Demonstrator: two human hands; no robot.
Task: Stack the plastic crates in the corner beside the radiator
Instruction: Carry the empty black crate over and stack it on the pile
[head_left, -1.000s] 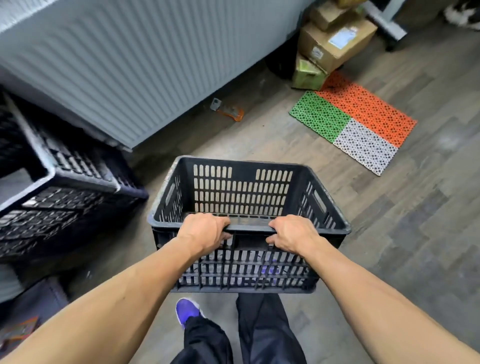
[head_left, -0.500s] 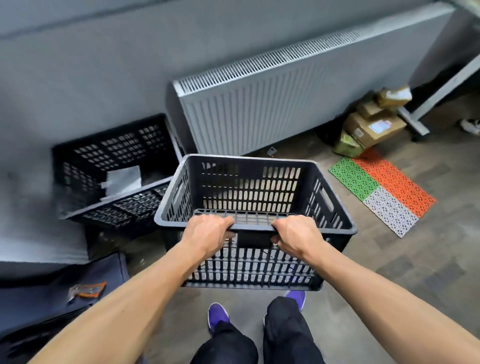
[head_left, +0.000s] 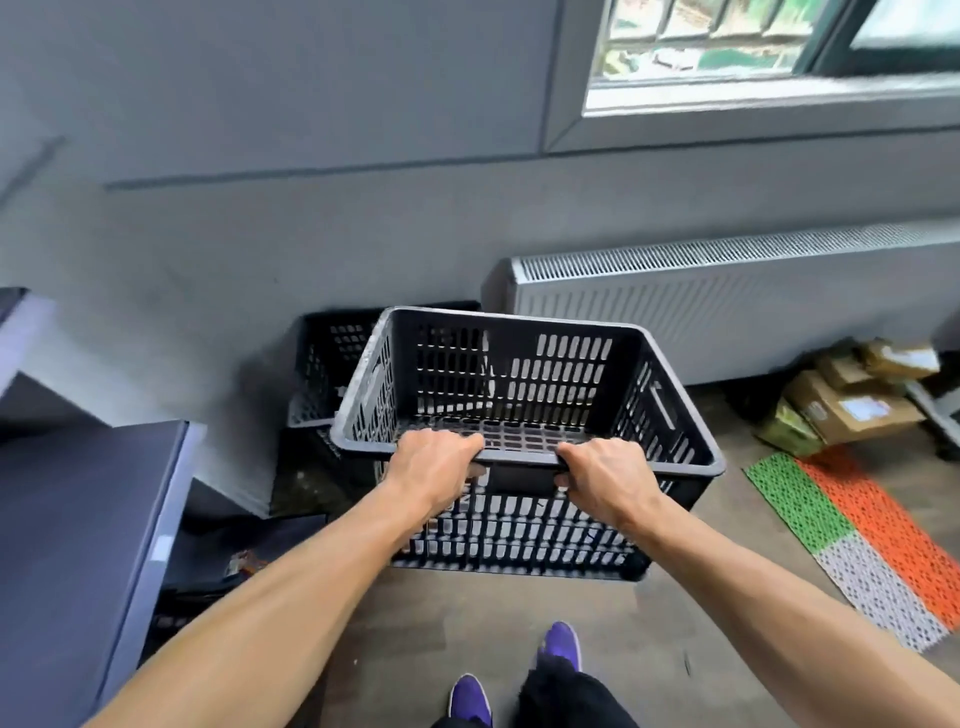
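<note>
I hold a black slotted plastic crate (head_left: 524, 374) in the air in front of me. My left hand (head_left: 434, 470) and my right hand (head_left: 602, 475) both grip its near rim, side by side. Behind it, another black crate (head_left: 332, 364) stands against the grey wall in the corner, just left of the white radiator (head_left: 727, 306). The held crate hides most of that crate. Nothing lies inside the held crate.
A dark grey cabinet or desk (head_left: 78, 545) fills the left side. Cardboard boxes (head_left: 852, 405) sit under the radiator's right end. A green, orange and white perforated mat (head_left: 857, 540) lies on the wood floor at right. My purple shoes (head_left: 561, 644) show below.
The view has tilted up and back, so the window and more wall show. The held crate has risen and now sits in front of the corner crate, covering most of it.
</note>
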